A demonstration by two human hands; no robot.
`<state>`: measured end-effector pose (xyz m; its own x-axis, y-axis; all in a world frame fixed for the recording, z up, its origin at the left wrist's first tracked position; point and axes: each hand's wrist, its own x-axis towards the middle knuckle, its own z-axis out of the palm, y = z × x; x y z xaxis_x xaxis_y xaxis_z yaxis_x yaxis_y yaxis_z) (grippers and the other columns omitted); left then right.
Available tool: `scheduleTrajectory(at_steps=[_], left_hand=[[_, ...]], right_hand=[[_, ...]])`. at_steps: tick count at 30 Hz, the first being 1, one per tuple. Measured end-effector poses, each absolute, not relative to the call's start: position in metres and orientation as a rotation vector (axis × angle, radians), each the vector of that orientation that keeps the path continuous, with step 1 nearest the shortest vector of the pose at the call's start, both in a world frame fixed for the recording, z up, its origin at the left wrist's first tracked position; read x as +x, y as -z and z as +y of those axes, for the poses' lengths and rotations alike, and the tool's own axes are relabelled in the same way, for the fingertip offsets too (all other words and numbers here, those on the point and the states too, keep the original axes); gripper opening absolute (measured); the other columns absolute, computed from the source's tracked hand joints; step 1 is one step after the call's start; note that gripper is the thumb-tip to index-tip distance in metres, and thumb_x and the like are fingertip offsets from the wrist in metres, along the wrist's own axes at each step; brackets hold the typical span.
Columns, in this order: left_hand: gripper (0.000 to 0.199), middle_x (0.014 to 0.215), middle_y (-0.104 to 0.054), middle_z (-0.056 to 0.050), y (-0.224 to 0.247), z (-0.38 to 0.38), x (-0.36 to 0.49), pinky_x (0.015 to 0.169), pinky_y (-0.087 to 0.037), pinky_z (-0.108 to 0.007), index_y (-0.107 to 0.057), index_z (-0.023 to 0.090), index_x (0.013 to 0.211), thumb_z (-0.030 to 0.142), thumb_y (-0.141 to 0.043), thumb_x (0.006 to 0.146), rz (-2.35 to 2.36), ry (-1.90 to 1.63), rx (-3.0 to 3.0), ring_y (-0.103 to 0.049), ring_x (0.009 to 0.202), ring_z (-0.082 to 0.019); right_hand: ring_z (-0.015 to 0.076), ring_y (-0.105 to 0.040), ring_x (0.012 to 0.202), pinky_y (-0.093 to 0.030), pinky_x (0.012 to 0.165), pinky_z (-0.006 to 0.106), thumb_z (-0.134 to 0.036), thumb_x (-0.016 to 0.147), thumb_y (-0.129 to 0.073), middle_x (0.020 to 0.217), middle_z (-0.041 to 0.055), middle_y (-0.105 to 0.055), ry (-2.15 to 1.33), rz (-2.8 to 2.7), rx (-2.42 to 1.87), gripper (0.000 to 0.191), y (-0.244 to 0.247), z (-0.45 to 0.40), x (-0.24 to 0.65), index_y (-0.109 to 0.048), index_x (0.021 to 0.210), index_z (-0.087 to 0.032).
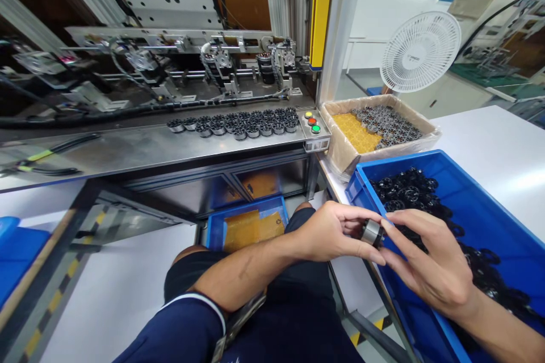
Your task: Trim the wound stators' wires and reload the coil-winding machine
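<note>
My left hand (330,233) pinches a small motor stator core (372,233) between thumb and fingers, over the near edge of the blue bin. It has a grey metal ring with black plastic at its right end. From the right, the fingertips of my right hand (436,258) close on that black end. Whether the black plastic is a separate piece, I cannot tell. Below and beyond my right hand, the blue bin (468,181) holds a heap of black plastic rings (411,193).
A lined carton (343,144) of grey cores stands behind the bin. Rows of stator cores (253,123) sit on the metal ledge (140,153), beside a button box (315,129). Pliers (51,153) lie at left. A white fan (419,52) stands behind the carton.
</note>
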<state>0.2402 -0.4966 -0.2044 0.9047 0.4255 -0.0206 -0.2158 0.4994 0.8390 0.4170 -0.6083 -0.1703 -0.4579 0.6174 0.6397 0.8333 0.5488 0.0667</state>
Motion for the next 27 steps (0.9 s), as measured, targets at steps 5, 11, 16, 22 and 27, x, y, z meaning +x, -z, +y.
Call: scheduleTrajectory(at_steps=[5, 11, 16, 22, 27], left_hand=[[0.062, 0.090, -0.072, -0.001, 0.211, -0.497, 0.241, 0.090, -0.052, -0.034, -0.074, 0.015, 0.108, 0.019, -0.095, 0.050, 0.148, -0.400, 1.016, -0.063, 0.078, -0.013], [0.063, 0.129, -0.064, -0.014, 0.216, -0.503, 0.236, 0.102, -0.047, -0.039, -0.043, 0.020, 0.149, 0.038, -0.064, 0.092, 0.039, -0.484, 1.233, -0.062, 0.116, -0.023], [0.059, 0.145, -0.052, -0.019, 0.213, -0.509, 0.232, 0.113, -0.040, -0.045, -0.036, 0.017, 0.151, 0.037, -0.052, 0.098, 0.005, -0.542, 1.485, -0.050, 0.135, -0.030], [0.048, 0.132, -0.062, -0.016, 0.209, -0.514, 0.234, 0.108, -0.045, -0.042, -0.043, 0.015, 0.144, 0.033, -0.046, 0.100, 0.055, -0.607, 1.684, -0.063, 0.116, -0.025], [0.046, 0.132, -0.060, -0.018, 0.209, -0.480, 0.201, 0.108, -0.046, -0.037, -0.049, 0.015, 0.142, 0.029, -0.050, 0.098, 0.202, -0.812, 2.022, -0.058, 0.126, -0.023]], right_hand=[[0.0335, -0.060, 0.112, -0.057, 0.088, 0.048, -0.006, 0.083, -0.072, 0.118, 0.0238, -0.060, 0.481, -2.244, -1.177, 0.042, 0.173, -0.610, 0.417, -0.060, 0.124, -0.002], [0.0295, -0.060, 0.116, -0.054, 0.096, 0.046, -0.015, 0.086, -0.073, 0.127, 0.0184, -0.060, 0.190, -2.059, -1.303, 0.054, 0.178, -0.605, 0.420, -0.056, 0.137, -0.015], [0.0223, -0.067, 0.111, -0.057, 0.095, 0.035, -0.029, 0.095, -0.064, 0.124, 0.0100, -0.067, -0.242, -1.830, -1.437, 0.041, 0.182, -0.603, 0.424, -0.057, 0.136, -0.025], [0.0206, -0.071, 0.102, -0.059, 0.091, 0.031, -0.032, 0.093, -0.067, 0.113, 0.0063, -0.074, -0.221, -1.736, -1.491, 0.025, 0.185, -0.604, 0.415, -0.068, 0.117, -0.024], [0.0244, -0.073, 0.093, -0.061, 0.086, 0.036, -0.040, 0.088, -0.070, 0.111, 0.0064, -0.074, -0.193, -1.708, -1.604, 0.039, 0.194, -0.613, 0.439, -0.066, 0.124, -0.026]])
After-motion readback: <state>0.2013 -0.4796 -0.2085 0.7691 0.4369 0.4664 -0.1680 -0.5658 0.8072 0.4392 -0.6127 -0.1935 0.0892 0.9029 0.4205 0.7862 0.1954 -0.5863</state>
